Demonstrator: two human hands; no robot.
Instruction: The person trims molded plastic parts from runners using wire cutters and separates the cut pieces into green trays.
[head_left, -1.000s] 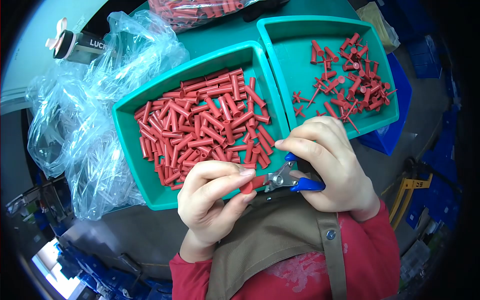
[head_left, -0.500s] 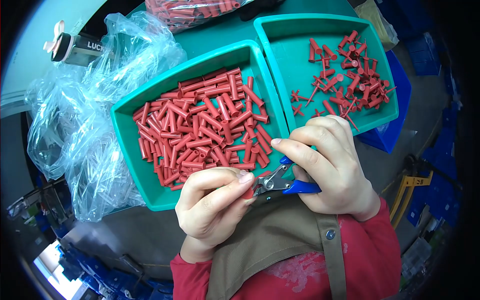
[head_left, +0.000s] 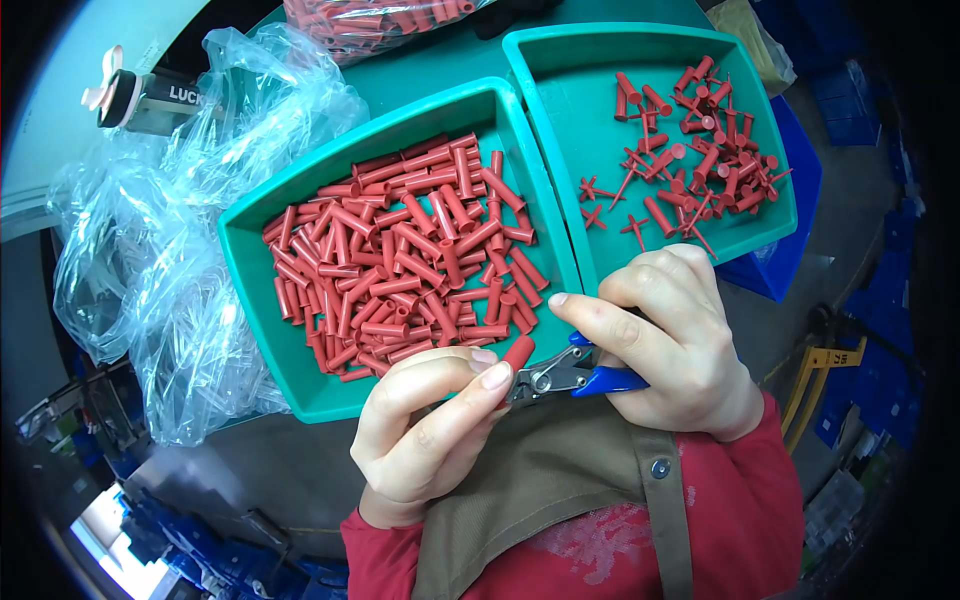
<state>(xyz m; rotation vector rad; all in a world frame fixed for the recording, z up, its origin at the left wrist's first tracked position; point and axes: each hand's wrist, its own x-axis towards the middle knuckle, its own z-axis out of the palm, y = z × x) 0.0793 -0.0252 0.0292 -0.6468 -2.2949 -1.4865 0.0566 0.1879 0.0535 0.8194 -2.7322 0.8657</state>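
Observation:
Between thumb and forefinger, my left hand (head_left: 430,425) pinches a red plastic tube (head_left: 519,352), its end sticking up past the fingertips. Blue-handled cutting pliers (head_left: 550,376) are in my right hand (head_left: 670,340), fingers wrapped round the grips. The metal jaws lie right beside my left fingertips; whether they touch the tube is partly hidden. Behind my left hand is a green bin (head_left: 300,392) filled with similar red tubes (head_left: 400,260). Beyond my right hand, a second green bin (head_left: 570,110) holds shorter red pieces (head_left: 720,160) and small star-shaped red scraps (head_left: 634,230).
Crumpled clear plastic bags (head_left: 190,260) lie at the left, by a bottle (head_left: 160,100). A bag of red parts (head_left: 370,25) lies at the back. A blue bin (head_left: 800,190) sits beneath the right green bin, and a yellow frame (head_left: 815,385) stands at the far right.
The red tube now stands more upright in my left fingers, with more of it showing. The pliers and my right hand have shifted slightly right and down.

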